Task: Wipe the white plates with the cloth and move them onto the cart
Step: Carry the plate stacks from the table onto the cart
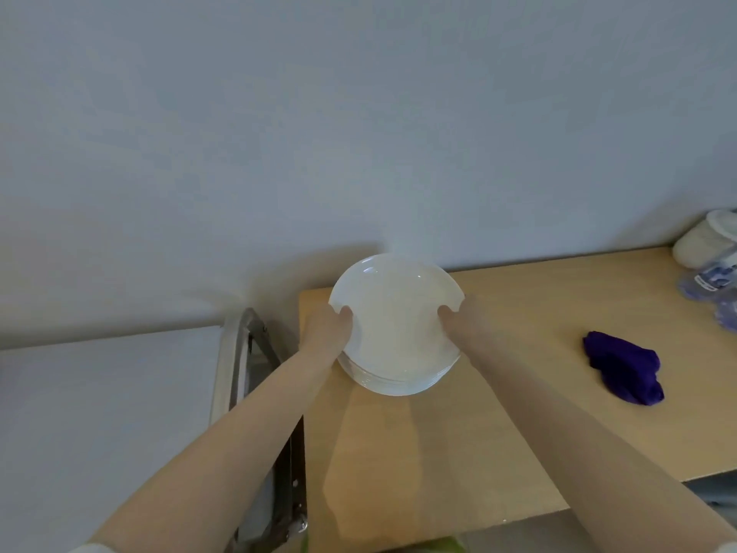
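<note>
A stack of several white plates [393, 383] stands near the left end of a wooden table [498, 453]. The top plate [399, 313] is tilted up off the stack. My left hand [325, 333] grips its left rim with the thumb on the plate's face. My right hand [464, 319] grips the right rim the same way. A crumpled purple cloth [622, 367] lies on the table to the right, apart from both hands.
A metal cart [239, 377] with a steel handle stands against the table's left edge, its top showing as a pale surface. White and blue plastic-wrapped items [710, 265] sit at the table's far right. A plain wall rises behind.
</note>
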A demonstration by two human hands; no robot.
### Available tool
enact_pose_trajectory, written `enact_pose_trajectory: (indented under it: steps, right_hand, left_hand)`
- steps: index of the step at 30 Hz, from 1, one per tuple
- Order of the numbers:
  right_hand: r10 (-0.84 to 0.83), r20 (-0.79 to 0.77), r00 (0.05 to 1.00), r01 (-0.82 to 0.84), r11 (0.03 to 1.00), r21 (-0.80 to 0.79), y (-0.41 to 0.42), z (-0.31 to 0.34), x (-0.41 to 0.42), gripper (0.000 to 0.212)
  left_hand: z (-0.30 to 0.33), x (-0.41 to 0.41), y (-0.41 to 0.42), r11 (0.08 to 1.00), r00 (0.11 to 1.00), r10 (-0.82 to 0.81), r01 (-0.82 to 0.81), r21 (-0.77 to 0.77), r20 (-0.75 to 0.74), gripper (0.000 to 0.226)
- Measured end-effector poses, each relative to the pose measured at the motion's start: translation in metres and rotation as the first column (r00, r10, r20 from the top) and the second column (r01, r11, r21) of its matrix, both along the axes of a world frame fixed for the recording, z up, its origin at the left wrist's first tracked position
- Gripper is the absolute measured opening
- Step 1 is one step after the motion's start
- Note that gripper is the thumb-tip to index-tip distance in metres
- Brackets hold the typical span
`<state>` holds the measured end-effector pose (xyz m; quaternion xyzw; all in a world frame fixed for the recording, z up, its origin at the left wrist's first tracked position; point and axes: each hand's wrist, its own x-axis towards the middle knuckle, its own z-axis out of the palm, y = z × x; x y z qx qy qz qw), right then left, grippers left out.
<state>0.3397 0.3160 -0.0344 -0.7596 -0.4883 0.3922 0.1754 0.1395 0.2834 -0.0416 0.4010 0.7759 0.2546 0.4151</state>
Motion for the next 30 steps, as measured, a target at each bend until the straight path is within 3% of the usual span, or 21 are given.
enact_pose_trajectory:
  steps: [4, 9, 19, 30]
  right_hand:
    - [0.071, 0.143, 0.987, -0.077, 0.996, 0.036, -0.002, -0.009, 0.001, 0.043]
    - [0.125, 0.156, 0.980, -0.130, 0.991, 0.023, 0.004, -0.012, 0.008, 0.038]
    - [0.134, 0.027, 0.991, -0.135, 0.991, 0.023, 0.004, -0.007, 0.014, 0.023]
    - [0.181, -0.038, 0.983, -0.180, 0.983, 0.018, 0.001, 0.003, 0.022, 0.020]
  left_hand:
    - [-0.003, 0.004, 0.000, 0.998, 0.993, 0.041, -0.045, -0.035, -0.109, 0.036]
    - [-0.002, 0.008, 0.004, 0.997, 0.987, 0.051, -0.059, -0.048, -0.152, 0.014]
    - [0.009, 0.015, 0.006, 0.973, 0.975, 0.222, -0.223, -0.065, -0.010, 0.009]
    - [0.013, 0.019, -0.002, 0.942, 0.940, 0.331, -0.323, -0.095, 0.085, 0.030]
